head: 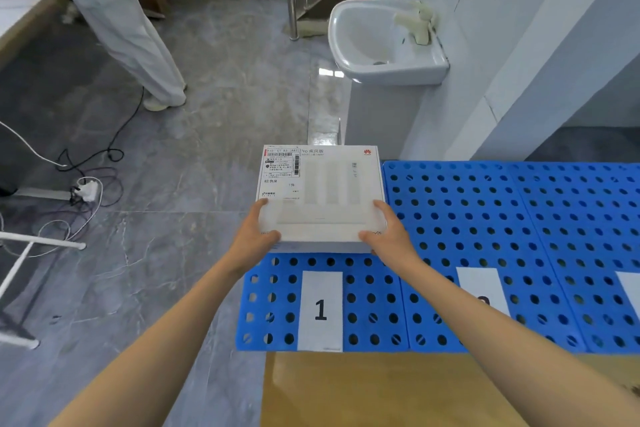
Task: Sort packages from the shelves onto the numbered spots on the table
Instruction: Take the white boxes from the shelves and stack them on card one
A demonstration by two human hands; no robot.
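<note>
Grey marble floor tiles (207, 114) and a white wall basin (374, 42) lay beyond the wooden desk (381, 392), whose top carried blue perforated plastic mats (485, 211) with white paper number labels. My left hand (254, 236) and right hand (389, 236) gripped the near corners of a flat white cardboard box (322, 191) bearing a shipping label, thumbs on top, over the mat just behind the label marked 1 (320, 310). No package sat on any visible spot, so I judged the sort barely begun: this box was not yet released, and the partly hidden next label (479, 288) waited too.
</note>
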